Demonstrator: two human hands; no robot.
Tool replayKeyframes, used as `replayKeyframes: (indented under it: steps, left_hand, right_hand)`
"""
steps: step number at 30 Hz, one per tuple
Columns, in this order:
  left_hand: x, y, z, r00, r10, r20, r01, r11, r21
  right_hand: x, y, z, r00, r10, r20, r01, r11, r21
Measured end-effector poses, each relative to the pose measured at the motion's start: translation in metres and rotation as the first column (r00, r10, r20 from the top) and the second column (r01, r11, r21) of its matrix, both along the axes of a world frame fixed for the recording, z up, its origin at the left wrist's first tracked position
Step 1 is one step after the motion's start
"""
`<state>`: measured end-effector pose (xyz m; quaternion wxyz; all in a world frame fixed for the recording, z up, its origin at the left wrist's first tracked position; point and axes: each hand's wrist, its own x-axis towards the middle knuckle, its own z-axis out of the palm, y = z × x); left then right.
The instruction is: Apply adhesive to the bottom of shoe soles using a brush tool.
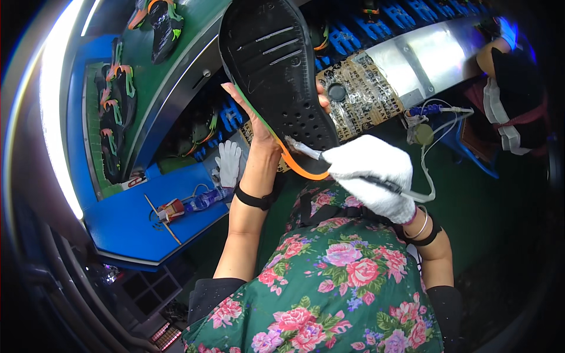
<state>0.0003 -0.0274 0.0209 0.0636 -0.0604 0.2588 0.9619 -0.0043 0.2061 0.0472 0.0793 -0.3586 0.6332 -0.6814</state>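
Note:
My bare left hand grips a large black shoe sole from beneath, its thumb along the left edge and fingertips showing at the right edge. The sole is tilted up before me. It has raised bars at its far end, small round holes nearer to me and an orange and green rim. In a white knit glove, my right hand closes around a brush. The pale brush tip rests at the sole's surface beside the holes. From the back of the brush handle a clear tube trails away.
Taped brown wrapping covers part of a metal ledge. Black shoe parts with orange and green straps lie at left. A blue table bears a white glove, a plastic bottle and a stick. Another person's arm appears far right.

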Motion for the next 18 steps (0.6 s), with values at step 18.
replayKeyframes:
  steps: [18]
  left_hand:
    - [-0.015,-0.002,-0.006,0.983,-0.069,-0.17,0.075,0.997,0.028]
  right_hand:
    - [0.0,0.008,-0.005,0.987,-0.006,0.158,0.01,1.0,-0.019]
